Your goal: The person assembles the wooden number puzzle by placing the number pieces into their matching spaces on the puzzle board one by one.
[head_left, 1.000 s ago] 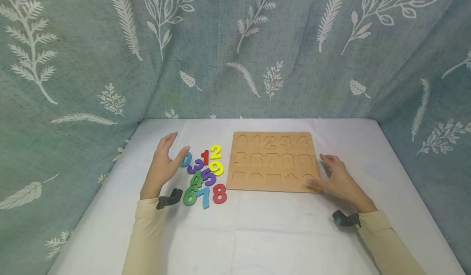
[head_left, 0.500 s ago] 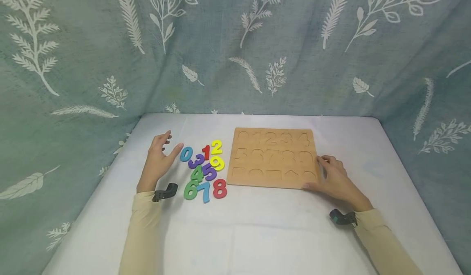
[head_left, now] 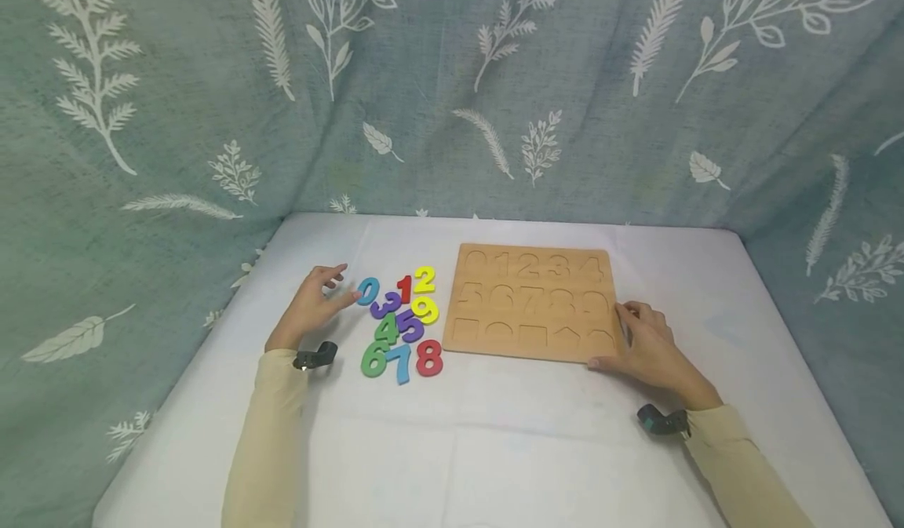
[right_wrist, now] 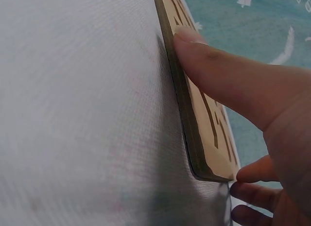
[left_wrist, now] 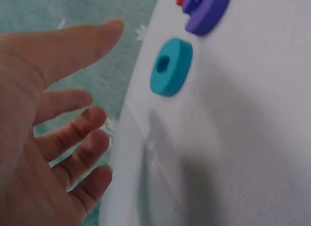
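Note:
My left hand [head_left: 311,304] hovers just left of the blue number 0 [head_left: 367,291], thumb pointing toward it. In the left wrist view its fingers [left_wrist: 80,133] are loosely bent and hold nothing, with the blue 0 [left_wrist: 171,66] beyond the thumb tip. A flat wooden number puzzle board [head_left: 533,302], with recessed outlines of digits and shapes, lies right of the loose numbers. My right hand [head_left: 646,351] holds its near right corner. The thumb [right_wrist: 214,60] lies along the near edge in the right wrist view, and the other fingers touch the right edge.
Several coloured wooden numbers lie in a loose cluster, among them a purple 3 [head_left: 385,305], a red 1 [head_left: 404,289], a yellow 2 [head_left: 424,280] and a red 8 [head_left: 429,357]. The white-covered table [head_left: 523,449] ends at a leaf-patterned curtain [head_left: 452,167].
My right hand has moved in from beside the board to take hold of its near right corner. My left hand drew back from the blue 0, then lowered beside it with fingers more bent.

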Motion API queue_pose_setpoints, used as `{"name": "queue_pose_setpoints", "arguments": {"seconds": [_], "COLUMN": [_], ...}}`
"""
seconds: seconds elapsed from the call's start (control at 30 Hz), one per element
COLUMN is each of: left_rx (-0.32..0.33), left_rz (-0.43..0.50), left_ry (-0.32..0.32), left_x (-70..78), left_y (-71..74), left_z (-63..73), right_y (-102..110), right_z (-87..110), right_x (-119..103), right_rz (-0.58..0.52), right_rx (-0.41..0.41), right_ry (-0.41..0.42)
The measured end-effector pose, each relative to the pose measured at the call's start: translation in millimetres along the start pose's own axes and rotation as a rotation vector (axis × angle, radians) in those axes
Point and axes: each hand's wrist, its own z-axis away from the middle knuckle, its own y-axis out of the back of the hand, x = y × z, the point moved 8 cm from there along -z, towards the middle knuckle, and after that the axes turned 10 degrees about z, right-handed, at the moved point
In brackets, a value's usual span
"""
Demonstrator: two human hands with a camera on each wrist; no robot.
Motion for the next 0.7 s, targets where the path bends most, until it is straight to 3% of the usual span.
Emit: {"name": "queue_pose_setpoints", "arguments": {"seconds": [0.2, 0.7], "left_rx": [-0.081, -0.113], "left_rz": [-0.005, -0.032], "left_ry": [0.039, 0.054], "left_x": [-9.6, -19.2], "left_y": [-5.7, -18.4], "left_z": [-10.5, -18.2], "right_y": [0.1, -1.1], "right_z": [-0.4, -0.4], "right_x": [1.0, -0.4], "right_rz": [-0.006, -0.004], "right_rx": [0.014, 0.023], "right_ry": [-0.004, -0.002]}}
